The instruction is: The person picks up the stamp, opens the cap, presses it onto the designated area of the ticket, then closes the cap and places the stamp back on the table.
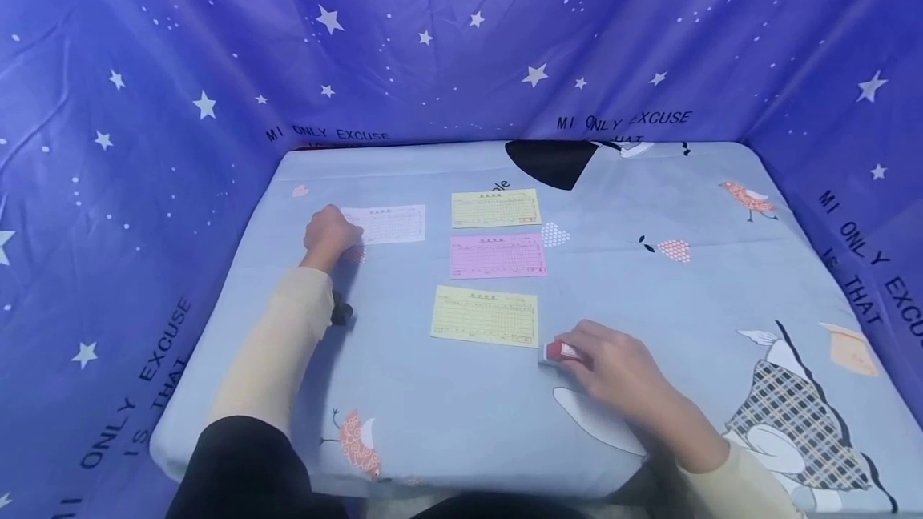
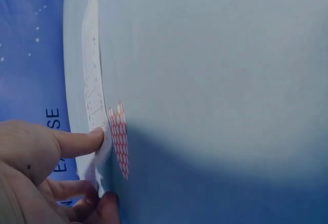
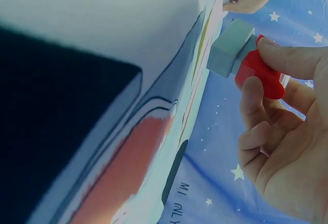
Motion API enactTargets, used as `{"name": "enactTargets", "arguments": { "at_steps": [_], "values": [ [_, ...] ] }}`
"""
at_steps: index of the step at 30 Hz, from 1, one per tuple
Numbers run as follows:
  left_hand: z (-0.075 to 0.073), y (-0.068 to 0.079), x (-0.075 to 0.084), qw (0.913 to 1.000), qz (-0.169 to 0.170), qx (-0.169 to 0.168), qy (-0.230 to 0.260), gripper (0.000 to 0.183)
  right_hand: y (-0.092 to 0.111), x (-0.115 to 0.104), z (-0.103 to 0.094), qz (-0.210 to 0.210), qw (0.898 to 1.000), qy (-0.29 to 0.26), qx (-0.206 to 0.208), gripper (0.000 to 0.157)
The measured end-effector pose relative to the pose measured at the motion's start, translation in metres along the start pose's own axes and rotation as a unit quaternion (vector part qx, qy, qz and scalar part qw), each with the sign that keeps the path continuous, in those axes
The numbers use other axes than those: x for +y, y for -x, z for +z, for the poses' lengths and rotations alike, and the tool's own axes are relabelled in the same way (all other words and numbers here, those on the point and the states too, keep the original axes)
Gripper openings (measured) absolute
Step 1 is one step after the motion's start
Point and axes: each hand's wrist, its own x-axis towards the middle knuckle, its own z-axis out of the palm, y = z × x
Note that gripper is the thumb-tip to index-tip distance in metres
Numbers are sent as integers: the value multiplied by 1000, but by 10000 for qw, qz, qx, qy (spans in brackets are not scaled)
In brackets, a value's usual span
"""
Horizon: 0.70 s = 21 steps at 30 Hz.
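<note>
Purple curtains [image 1: 461, 62] with white stars hang behind and to both sides of a desk [image 1: 620, 287] spread with a pale blue printed cloth [image 1: 433, 399]. Towards the desk's far left corner lies a white slip [image 1: 395, 224]; the left hand [image 1: 332, 237] has its grip pinched on the slip's left end, which is bent between thumb and fingers. Mid-desk, a column runs from the far edge towards the near one: far yellow slip [image 1: 496, 208], pink slip [image 1: 499, 255], near yellow slip [image 1: 485, 316], each with a red box [image 1: 523, 339] at its near right corner. Just beside that corner of the near yellow slip, the right hand [image 1: 613, 367] grips a stamp [image 3: 259, 70], thumb and fingers closed around its red handle, grey base [image 3: 229, 49] turned left.
</note>
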Motion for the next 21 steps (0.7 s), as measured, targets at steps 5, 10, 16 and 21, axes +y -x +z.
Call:
{"name": "enactTargets", "arguments": {
  "at_steps": [5,10,16,21],
  "values": [
    [1,-3,-4,9977,53,130,656,33,-1,-1,-1,20,10000,-54,-50,23],
    [-3,-2,-10,9938,154,406,1023,31,0,-1,0,-18,10000,-15,-35,23],
    [-15,13,-6,9877,549,799,1224,24,1,-3,0,-18,10000,-13,-16,25],
    [-23,36,-1,9760,813,1041,1732,28,0,-7,-2,14,9990,-68,-445,23]
  ]
}}
